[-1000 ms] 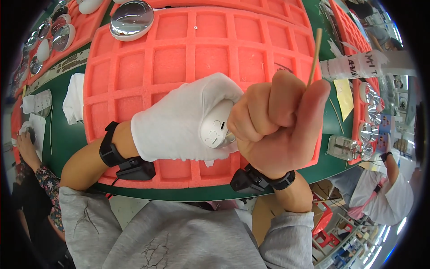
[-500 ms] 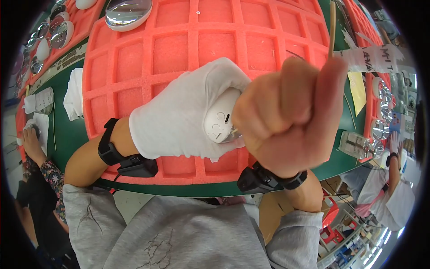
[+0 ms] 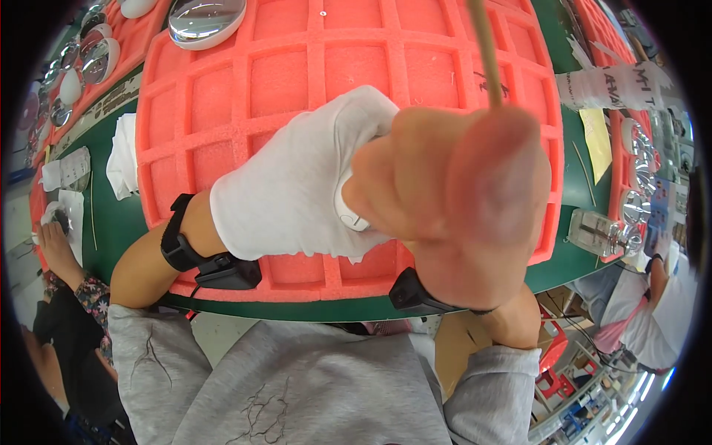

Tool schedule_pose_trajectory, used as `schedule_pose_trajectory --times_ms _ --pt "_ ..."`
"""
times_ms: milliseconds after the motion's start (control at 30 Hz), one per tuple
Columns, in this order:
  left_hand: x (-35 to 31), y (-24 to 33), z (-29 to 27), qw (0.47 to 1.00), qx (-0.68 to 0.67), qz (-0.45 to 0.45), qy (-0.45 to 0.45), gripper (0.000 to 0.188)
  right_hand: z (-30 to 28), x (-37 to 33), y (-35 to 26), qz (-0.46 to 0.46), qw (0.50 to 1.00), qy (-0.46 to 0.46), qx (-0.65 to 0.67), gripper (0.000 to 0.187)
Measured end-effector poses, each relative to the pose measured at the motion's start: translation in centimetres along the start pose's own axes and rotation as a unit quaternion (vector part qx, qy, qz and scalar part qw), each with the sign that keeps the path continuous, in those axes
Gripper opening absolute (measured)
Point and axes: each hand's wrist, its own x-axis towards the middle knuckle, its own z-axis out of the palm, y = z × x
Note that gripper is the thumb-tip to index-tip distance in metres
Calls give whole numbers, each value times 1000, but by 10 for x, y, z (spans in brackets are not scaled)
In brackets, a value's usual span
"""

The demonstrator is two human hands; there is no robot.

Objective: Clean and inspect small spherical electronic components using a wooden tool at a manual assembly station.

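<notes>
My left hand (image 3: 293,182), in a white glove, is closed around a white rounded device (image 3: 351,213) above the foam tray. Only a small piece of the device's white casing shows, as my bare right hand (image 3: 460,189) covers the rest. A thin wooden stick (image 3: 486,55) is gripped in the right fist, its upper part pointing away from me. The stick's lower end is hidden behind the fingers, so I cannot tell whether it touches the device.
The red foam tray (image 3: 278,81) has square pockets; a mirror-faced white device (image 3: 208,22) lies at its far left. A glass jar (image 3: 591,231) stands right on the green table (image 3: 111,248). White cloth (image 3: 124,159) lies left. Co-workers' hands (image 3: 61,252) show at both sides.
My right hand has shifted slightly left over the device, covering more of it. The stick has swung left and leans more. My left hand stays nearly in place.
</notes>
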Motion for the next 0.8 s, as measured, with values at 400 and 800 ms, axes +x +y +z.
schedule_pose_trajectory --times_ms 400,800 --pt "5 -4 4 999 31 25 15 60 0 14 5 -106 968 -92 -209 31" --pt "6 -20 11 990 76 102 62 45 -26 22 -5 16 996 -84 7 37"
